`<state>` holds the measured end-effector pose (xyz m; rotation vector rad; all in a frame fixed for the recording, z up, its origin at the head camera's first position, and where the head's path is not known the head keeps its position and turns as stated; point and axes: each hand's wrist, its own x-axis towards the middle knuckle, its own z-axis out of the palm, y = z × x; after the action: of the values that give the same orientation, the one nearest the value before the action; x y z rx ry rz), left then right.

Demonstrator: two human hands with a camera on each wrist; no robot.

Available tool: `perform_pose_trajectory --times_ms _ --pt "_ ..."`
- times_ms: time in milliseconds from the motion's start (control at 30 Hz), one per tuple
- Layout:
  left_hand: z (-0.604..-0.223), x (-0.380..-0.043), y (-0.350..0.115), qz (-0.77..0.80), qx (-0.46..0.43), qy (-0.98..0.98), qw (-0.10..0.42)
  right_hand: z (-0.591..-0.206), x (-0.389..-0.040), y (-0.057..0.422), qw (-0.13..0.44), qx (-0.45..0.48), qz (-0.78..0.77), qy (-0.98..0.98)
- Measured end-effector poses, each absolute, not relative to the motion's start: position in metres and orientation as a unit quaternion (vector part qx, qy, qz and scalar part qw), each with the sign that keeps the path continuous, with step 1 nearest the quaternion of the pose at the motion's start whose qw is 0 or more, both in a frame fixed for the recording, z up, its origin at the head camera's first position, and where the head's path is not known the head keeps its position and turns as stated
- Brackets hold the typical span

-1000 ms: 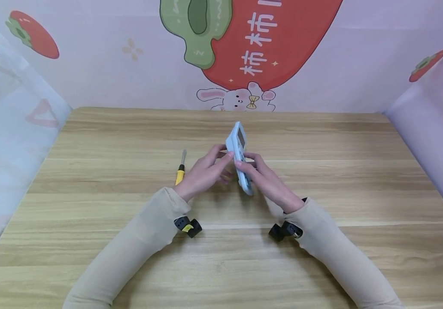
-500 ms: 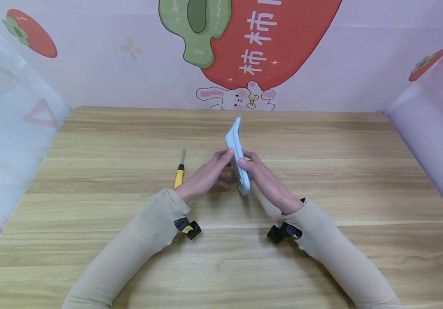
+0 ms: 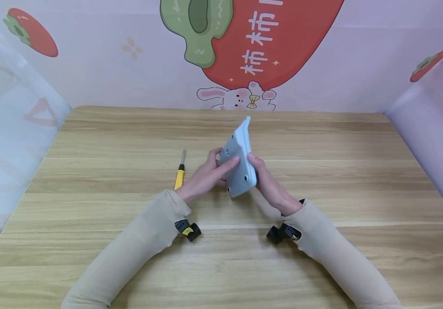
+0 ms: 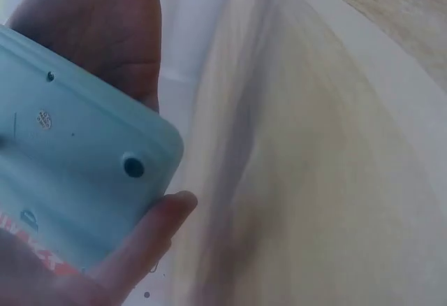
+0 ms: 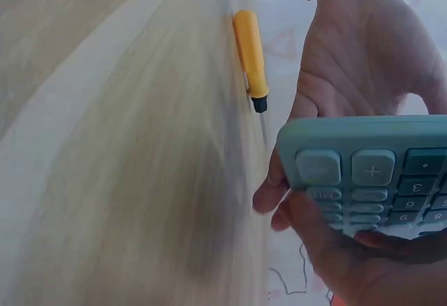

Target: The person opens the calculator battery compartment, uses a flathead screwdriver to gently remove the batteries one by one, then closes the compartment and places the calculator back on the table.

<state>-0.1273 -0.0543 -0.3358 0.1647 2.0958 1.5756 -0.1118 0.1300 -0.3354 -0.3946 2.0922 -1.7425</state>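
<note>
A light blue calculator (image 3: 240,165) is held up above the table between both hands, its back tilted toward the head camera. Dark holes dot that back, and a small round sticker (image 4: 44,119) shows in the left wrist view. My left hand (image 3: 203,175) grips the left side, thumb flat on the back and fingers behind. At the opposite edge my right hand (image 3: 271,185) holds on, thumb on the rim and fingers partly hidden. Keys (image 5: 374,168) appear on the front face in the right wrist view.
A screwdriver (image 3: 180,177) with a yellow handle and black collar lies just left of the left hand, its shaft pointing away. The wooden table (image 3: 221,266) ends at a printed cloth backdrop (image 3: 101,64), with more cloth at both sides.
The calculator has turned over: a second ago its screen and keys faced right in partial view, then it stood edge-on, and now its back shows. The screwdriver has stayed put.
</note>
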Motion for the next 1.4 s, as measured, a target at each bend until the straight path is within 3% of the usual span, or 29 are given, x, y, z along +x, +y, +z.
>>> perform_pose_trajectory --times_ms 667,1400 --pt "-0.341 -0.125 -0.060 0.529 0.065 0.826 0.182 -0.329 -0.115 0.140 0.093 -0.098 -0.583 0.801" --pt "-0.335 -0.128 -0.069 0.467 0.050 0.874 0.125 -0.334 -0.119 0.146 0.087 -0.061 -0.574 0.812"
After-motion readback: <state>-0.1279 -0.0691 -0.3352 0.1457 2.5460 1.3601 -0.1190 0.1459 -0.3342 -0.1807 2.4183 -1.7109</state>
